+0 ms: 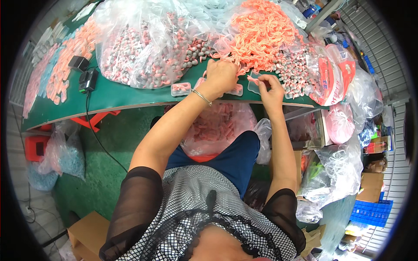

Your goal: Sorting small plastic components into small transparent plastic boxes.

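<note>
My left hand [221, 75], with a bangle on its wrist, is closed at the near edge of a heap of orange cords [261, 30]. Its fingertips are mostly hidden, and what they hold cannot be made out. To the right, my right hand [273, 90] pinches the edge of a small clear plastic case [253, 87], with a bit of orange-pink cord at its fingertips. Left of my left wrist lies another small clear case [180, 89] with pink pieces inside; more cases are partly covered by that hand.
A large clear bag [139, 56] of grey-and-pink pieces fills the back left. Similar loose pieces [292, 71] and a red-white bag [333, 74] lie right. Black adapters [88, 80] with a cable sit on the green table [56, 111]. An open bag [217, 126] of pink pieces stands below.
</note>
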`<move>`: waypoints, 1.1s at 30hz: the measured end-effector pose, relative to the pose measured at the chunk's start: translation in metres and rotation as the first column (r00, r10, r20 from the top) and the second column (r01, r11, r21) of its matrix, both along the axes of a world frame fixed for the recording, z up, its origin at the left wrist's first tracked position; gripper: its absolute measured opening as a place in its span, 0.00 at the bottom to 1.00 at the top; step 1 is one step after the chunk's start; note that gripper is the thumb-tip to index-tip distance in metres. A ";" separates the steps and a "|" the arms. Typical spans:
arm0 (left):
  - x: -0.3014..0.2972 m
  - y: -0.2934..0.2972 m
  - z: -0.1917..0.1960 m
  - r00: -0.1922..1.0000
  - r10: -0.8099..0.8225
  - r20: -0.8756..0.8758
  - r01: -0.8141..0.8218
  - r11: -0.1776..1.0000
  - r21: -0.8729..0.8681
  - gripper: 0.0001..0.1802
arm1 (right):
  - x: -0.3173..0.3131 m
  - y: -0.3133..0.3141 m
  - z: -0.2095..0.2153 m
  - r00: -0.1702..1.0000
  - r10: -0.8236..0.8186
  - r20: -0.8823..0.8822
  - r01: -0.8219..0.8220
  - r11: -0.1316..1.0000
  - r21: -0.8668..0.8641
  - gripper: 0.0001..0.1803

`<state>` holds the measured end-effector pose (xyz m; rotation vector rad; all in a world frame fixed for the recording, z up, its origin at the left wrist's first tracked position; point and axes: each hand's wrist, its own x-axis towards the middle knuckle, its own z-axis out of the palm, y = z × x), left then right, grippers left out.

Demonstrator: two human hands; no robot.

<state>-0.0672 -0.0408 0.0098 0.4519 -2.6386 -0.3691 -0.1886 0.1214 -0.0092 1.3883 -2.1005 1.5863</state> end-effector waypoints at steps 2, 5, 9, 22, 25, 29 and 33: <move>0.000 0.000 0.004 1.000 -0.005 0.021 0.004 0.999 0.040 0.08 | 0.002 -0.015 0.000 0.998 0.007 -0.066 -0.007 1.000 -0.004 0.07; 0.001 0.001 0.009 0.997 0.036 0.075 -0.042 0.995 0.088 0.09 | 0.001 -0.032 0.001 0.991 -0.005 -0.134 0.009 0.999 0.033 0.08; 0.007 -0.003 0.004 0.998 0.061 -0.033 -0.057 0.994 0.096 0.09 | -0.004 -0.038 0.004 0.946 0.040 -0.321 0.046 0.966 0.254 0.09; 0.032 -0.024 0.006 0.987 0.012 -0.160 -0.007 0.999 0.032 0.08 | -0.011 0.034 0.028 0.833 0.133 -0.537 0.172 0.860 0.481 0.06; 0.037 -0.034 0.008 0.991 0.081 -0.110 -0.080 0.997 0.015 0.09 | -0.002 0.034 0.023 0.851 0.085 -0.519 0.180 0.880 0.439 0.08; 0.038 -0.044 0.007 0.984 0.176 -0.008 -0.176 0.982 -0.063 0.11 | 0.011 0.025 0.020 0.879 -0.011 -0.476 0.253 0.858 0.447 0.09; 0.032 -0.049 0.001 0.979 0.206 -0.001 -0.205 0.973 -0.106 0.11 | 0.021 0.013 0.017 0.952 -0.018 -0.306 0.166 0.871 0.463 0.09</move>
